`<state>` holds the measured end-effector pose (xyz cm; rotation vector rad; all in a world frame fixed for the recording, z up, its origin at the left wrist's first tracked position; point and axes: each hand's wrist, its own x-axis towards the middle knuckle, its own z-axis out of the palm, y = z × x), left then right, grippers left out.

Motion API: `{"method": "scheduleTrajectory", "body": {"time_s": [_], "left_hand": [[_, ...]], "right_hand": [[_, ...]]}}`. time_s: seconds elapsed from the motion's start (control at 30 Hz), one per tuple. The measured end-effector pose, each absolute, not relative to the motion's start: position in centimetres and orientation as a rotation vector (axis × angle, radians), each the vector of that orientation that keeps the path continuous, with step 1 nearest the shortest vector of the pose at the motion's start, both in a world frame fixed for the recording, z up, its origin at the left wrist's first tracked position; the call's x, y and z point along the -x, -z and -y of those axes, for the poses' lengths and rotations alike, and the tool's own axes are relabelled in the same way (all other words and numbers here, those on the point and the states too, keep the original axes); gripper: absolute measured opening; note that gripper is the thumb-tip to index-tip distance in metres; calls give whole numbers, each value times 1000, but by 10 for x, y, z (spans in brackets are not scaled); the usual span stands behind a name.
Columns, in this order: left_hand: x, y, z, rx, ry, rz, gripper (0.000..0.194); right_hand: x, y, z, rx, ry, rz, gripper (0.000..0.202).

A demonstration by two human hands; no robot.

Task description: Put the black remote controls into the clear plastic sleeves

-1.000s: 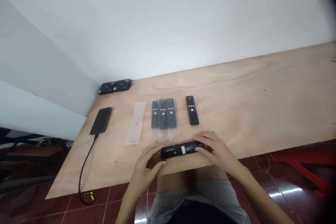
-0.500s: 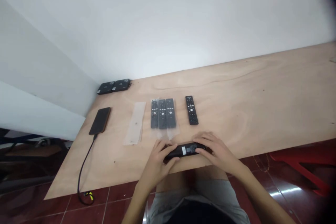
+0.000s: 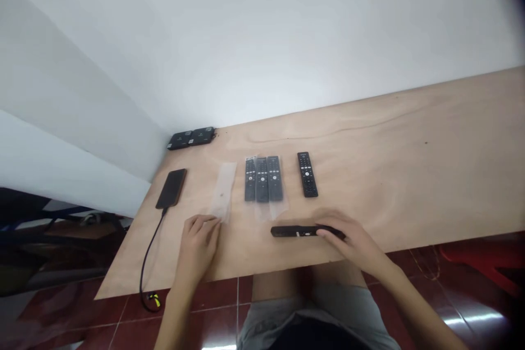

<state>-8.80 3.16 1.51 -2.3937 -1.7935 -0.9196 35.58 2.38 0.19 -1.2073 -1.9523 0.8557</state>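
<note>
The right hand (image 3: 349, 234) grips a remote (image 3: 289, 231) by one end, near the counter's (image 3: 410, 175) front edge. The left hand's (image 3: 197, 243) bunched fingers touch a sleeve (image 3: 225, 188); whether they pinch it is unclear. Picking up the sleeve seems in hand, calling for a light pinch. Beyond lie three sleeved remotes (image 3: 262, 181) and another remote (image 3: 307, 175).

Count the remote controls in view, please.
5: three sleeved remote controls side by side, one bare remote control to their right, one held remote control in the right hand.
</note>
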Motion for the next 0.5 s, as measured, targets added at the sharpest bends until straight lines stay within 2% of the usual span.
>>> {"method": "scheduleTrajectory", "body": {"time_s": [0.2,0.37,0.5], "left_hand": [[22,-20,-8,2467,1335,2092,19],[-48,-12,0,2564,1629,2356,24],[-72,-4,-2,2644,1651,2366,25]], "right_hand": [[-366,-4,-23,1279,-879,1898,30],[-381,-6,-24,1214,-763,2063,58],[-394,-7,-21,1209,-760,2025,43]]}}
